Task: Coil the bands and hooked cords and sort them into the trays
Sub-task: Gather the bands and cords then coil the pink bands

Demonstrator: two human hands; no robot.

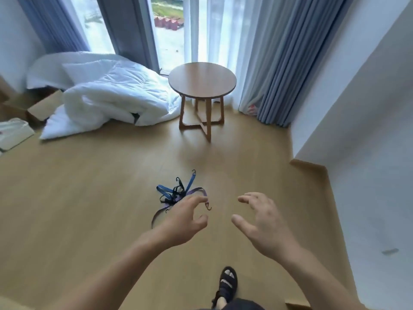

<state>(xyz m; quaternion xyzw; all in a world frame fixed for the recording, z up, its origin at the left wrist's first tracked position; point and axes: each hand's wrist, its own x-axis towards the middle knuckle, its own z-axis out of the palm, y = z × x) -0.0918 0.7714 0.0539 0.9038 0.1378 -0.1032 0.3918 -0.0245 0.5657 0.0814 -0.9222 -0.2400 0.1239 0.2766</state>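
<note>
– Where are our bands and hooked cords (176,193)?
– Tangled on the floor (89,186), near the round table (202,79). Our hands, left hand (185,222) and right hand (261,222), hover loosely curled, holding nothing.

A blue hooked cord (165,190), a black hooked cord (176,190) and a purple flat band (194,191) lay tangled on the light tan wooden floor (89,186); at twelve o'clock hung grey-blue curtains (288,52).

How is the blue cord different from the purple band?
The blue cord is bright blue with a dark hook at its far tip; the purple band is pale purple and flat. The blue cord lies farther away; the purple band runs behind the left hand. Both lie tangled together.
</note>
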